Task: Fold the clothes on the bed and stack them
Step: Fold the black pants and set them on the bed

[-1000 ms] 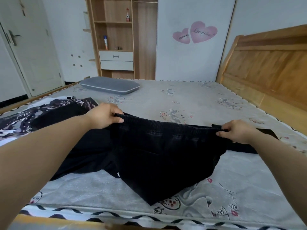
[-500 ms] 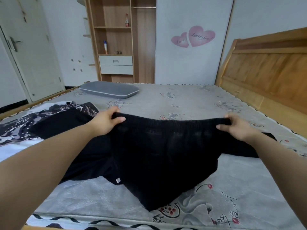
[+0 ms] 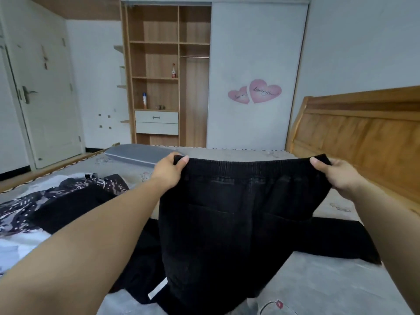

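Black trousers [image 3: 238,223]: you have raised them from low over the bed [image 3: 329,287] to hanging upright, waistband stretched wide. Your left hand [image 3: 169,170] and right hand [image 3: 336,173]: both lifted, spread further apart.

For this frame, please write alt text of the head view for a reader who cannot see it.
Two bare hands, the left hand and the right hand, hold a pair of black trousers up by the waistband above a grey bed. More dark and patterned clothes lie on the bed at left; a grey pillow lies beyond.
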